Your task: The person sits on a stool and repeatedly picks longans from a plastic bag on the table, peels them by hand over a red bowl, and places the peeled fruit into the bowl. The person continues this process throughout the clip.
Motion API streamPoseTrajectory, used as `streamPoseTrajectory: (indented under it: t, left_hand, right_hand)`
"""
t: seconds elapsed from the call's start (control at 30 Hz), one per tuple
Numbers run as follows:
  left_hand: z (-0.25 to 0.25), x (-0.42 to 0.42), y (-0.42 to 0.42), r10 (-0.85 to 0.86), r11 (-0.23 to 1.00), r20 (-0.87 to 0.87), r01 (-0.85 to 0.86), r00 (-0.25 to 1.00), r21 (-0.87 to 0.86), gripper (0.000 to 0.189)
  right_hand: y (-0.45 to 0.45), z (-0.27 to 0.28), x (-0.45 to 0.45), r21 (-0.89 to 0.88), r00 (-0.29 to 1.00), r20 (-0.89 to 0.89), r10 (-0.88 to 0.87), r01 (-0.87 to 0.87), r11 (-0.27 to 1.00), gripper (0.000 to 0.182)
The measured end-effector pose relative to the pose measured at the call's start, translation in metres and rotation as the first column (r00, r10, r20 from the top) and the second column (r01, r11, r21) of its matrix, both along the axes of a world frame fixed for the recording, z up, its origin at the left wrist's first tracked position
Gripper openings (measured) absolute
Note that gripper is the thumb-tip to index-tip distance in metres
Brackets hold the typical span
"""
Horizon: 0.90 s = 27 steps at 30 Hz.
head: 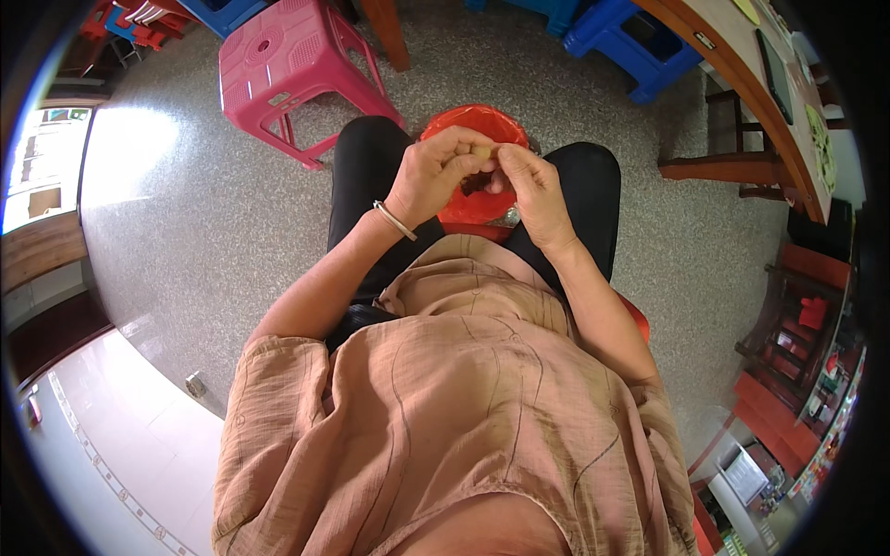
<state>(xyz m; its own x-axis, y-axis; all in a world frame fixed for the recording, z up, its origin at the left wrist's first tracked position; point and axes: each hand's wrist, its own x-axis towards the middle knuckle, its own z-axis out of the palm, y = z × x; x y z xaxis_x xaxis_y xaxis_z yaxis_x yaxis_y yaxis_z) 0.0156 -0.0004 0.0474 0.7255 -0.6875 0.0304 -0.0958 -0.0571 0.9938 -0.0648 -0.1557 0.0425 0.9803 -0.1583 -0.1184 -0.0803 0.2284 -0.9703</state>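
My left hand, with a bangle at its wrist, pinches a small yellowish piece between thumb and fingertips. Close on its right, my right hand has thumb and forefinger pressed together beside that piece; whether it grips part of it I cannot tell. Both hands are above a bin lined with a red plastic bag, which stands between my knees. Dark scraps show in the bag, partly hidden by the fingers.
A pink plastic stool stands beyond my left knee. Blue plastic stools are farther off at the upper right. A wood-edged table with a dark flat object on it is at the right. Wooden chair frames stand at the far right.
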Motion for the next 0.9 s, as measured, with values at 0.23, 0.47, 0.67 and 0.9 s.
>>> streamPoseTrajectory:
  t: [0.23, 0.47, 0.67, 0.9]
  left_hand:
    - [0.002, 0.000, 0.003, -0.082, 0.992, 0.080, 0.074, 0.993, 0.105, 0.015]
    - [0.000, -0.001, 0.006, -0.158, 0.982, 0.305, 0.117, 0.939, 0.148, 0.017]
    - [0.000, -0.003, 0.007, -0.166, 0.982, 0.387, 0.116, 0.907, 0.148, 0.016]
    - [-0.007, -0.008, 0.007, -0.148, 0.985, 0.409, 0.099, 0.901, 0.138, 0.017]
  right_hand:
    - [-0.005, 0.016, -0.005, -0.370, 0.978, -0.108, 0.176, -0.204, 0.906, 0.035]
    - [-0.006, 0.013, -0.006, -0.180, 0.931, -0.191, 0.310, -0.344, 0.921, 0.040]
    - [-0.010, 0.017, -0.006, -0.067, 0.897, -0.232, 0.378, -0.402, 0.913, 0.040]
    - [-0.006, 0.002, -0.009, -0.112, 0.919, -0.201, 0.338, -0.364, 0.924, 0.032]
